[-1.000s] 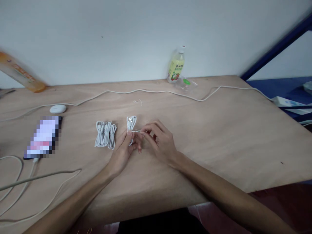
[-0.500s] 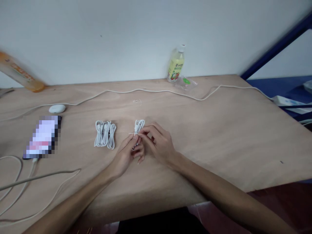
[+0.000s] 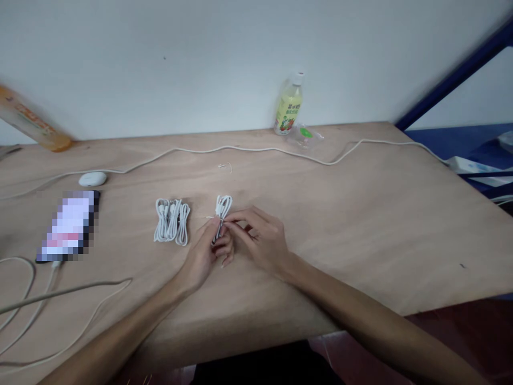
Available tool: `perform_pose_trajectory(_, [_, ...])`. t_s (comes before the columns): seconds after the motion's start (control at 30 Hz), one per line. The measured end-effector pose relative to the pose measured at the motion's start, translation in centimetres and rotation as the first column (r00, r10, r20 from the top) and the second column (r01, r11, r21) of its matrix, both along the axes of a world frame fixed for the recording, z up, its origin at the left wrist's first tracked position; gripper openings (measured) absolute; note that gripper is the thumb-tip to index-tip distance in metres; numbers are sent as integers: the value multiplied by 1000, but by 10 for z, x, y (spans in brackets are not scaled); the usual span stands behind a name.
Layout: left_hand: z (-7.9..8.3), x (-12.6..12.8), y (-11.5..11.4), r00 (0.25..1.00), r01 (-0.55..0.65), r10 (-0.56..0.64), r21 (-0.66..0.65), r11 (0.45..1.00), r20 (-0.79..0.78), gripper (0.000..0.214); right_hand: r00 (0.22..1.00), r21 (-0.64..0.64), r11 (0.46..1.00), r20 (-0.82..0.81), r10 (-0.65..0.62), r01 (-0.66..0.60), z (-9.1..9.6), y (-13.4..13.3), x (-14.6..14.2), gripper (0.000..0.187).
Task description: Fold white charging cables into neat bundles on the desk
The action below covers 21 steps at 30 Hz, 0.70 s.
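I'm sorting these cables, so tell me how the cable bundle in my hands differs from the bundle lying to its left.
The held cable bundle is pinched between the left hand and right hand; the lying cable bundle rests untouched on the wooden table. The held one looks narrower, with fewer loops showing; the lying one spreads wider. Both are white coiled cables.

Wooden table [image 3: 360,214] seen from above, wall beyond. At centre, the left hand [image 3: 204,254] grips a small coiled white cable [image 3: 222,211]; the right hand [image 3: 260,238], at its 3 o'clock, pinches the coil's middle. A second bundle of white cables [image 3: 172,220] lies at 9 o'clock, apart. A bottle [image 3: 289,104] stands at 1 o'clock; a phone [image 3: 68,224] lies far toward 9 o'clock.
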<state>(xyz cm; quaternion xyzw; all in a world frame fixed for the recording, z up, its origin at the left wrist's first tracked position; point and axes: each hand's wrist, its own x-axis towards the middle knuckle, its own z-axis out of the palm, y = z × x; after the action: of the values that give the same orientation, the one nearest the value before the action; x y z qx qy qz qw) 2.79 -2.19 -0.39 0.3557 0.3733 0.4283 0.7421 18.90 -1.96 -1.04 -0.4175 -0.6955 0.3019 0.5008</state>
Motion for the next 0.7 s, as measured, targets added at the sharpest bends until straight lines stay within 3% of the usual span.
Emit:
perform_pose_trajectory(0.17, [6, -1, 3, 999, -31, 32, 32, 999, -14, 64, 973, -297, 955, -227, -43, -27, 1, 4, -3, 14])
perform_pose_trajectory(0.27, [8, -1, 1, 997, -23, 28, 77, 997, -68, 65, 928, -437, 878, -372, 20, -194, -2, 13, 0, 27])
perform_pose_trajectory(0.43, [7, -3, -6, 974, 15, 31, 201, 980, -223, 62, 851, -514, 758, -514, 102, -402, -2, 24, 10, 36])
perform_pose_trajectory(0.7, [0, -14, -7, 880, 213, -9, 378, 901, -475, 48, 782, -573, 624, -614, 101, -531, 4, 27, 14, 26])
